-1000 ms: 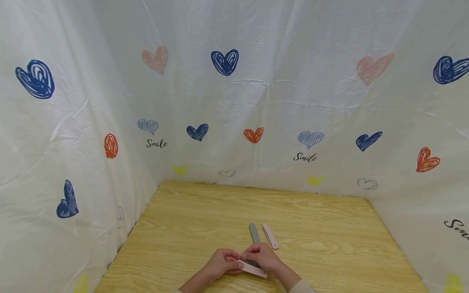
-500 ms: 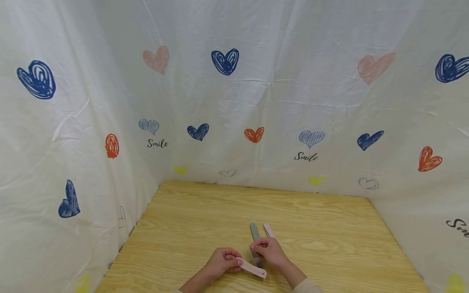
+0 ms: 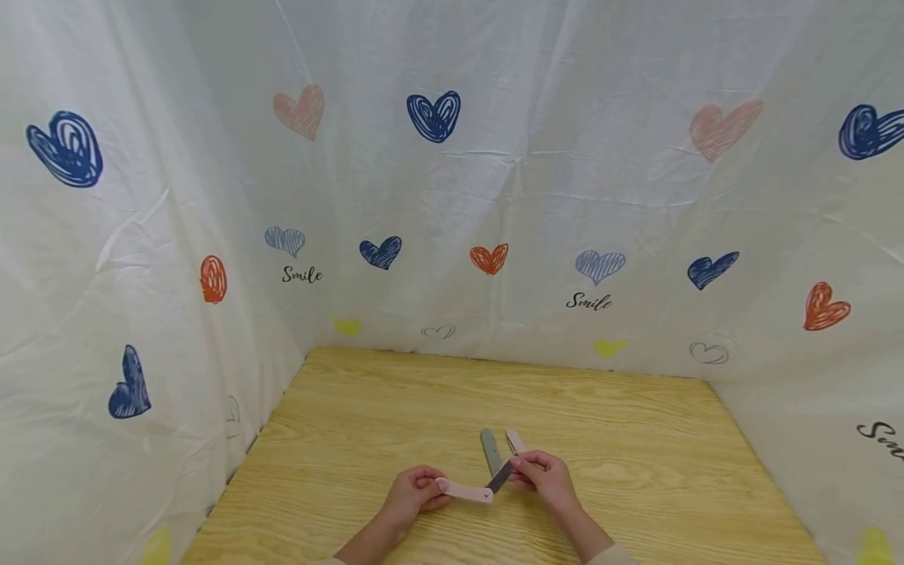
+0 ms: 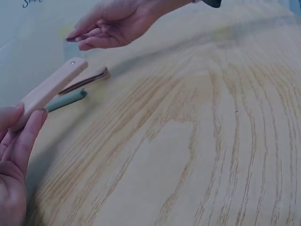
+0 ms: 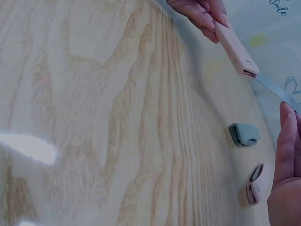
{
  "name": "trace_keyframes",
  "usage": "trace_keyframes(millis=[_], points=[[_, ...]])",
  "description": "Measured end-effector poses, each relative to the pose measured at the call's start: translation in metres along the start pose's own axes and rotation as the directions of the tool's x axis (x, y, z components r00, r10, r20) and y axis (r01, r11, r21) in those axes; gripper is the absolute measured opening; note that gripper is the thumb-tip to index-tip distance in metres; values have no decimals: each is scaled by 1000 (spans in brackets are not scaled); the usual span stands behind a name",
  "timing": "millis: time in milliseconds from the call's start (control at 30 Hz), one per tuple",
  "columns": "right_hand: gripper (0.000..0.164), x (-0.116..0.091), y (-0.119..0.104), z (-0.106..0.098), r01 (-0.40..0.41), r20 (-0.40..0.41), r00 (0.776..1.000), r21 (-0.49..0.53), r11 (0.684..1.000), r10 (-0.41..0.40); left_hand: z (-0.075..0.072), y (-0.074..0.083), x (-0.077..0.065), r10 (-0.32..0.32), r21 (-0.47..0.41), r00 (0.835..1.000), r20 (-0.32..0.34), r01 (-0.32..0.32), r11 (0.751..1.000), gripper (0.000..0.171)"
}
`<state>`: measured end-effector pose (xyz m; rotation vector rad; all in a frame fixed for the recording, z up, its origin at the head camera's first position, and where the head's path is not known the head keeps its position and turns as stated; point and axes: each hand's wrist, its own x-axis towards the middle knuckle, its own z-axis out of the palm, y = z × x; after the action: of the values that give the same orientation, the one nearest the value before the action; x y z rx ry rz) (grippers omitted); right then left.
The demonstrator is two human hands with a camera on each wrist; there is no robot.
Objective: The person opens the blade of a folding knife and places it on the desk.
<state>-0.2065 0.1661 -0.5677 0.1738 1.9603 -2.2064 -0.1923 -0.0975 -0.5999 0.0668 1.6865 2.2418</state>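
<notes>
My left hand (image 3: pixel 406 499) pinches the pink handle (image 3: pixel 468 492) of a folding knife by its far-left end. The grey blade (image 3: pixel 501 476) is swung out from the pivot at the handle's other end, forming a wide angle with it. My right hand (image 3: pixel 549 480) pinches the blade's tip end between thumb and fingers. In the right wrist view the blade (image 5: pixel 276 90) looks thin and silvery. Beyond the hands lie a folded grey-green knife (image 3: pixel 489 450) and a second folded pink knife (image 3: pixel 515 440), the latter partly hidden by my right hand.
A wood-grain table (image 3: pixel 353 424) lies under both hands. White cloth (image 3: pixel 523 196) printed with hearts and the word "Smile" hangs behind it and along both sides.
The blade has come out from the pink handle and swung open. My right hand has moved up and right, holding it; my left has moved slightly left with the handle.
</notes>
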Motion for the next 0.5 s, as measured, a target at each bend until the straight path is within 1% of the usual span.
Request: trace_keyframes(millis=[67,200,400,500], points=[[5,-1,3,-1,-8,-14,1000,52,999,9,0,2,0,6,-17,999,-34,-6,1000,18],[10,-3,10,0,-8,-40,999,154,988,14,0,5,0,17,-53,996,-85,-22,998,13],[14,-12,17,6,-15,-21,1000,298,954,22,1,7,0,46,-98,987,-153,-62,993,9],[18,-16,20,10,-27,-45,998,350,936,46,1,6,1,39,-112,983,-177,-59,992,8]])
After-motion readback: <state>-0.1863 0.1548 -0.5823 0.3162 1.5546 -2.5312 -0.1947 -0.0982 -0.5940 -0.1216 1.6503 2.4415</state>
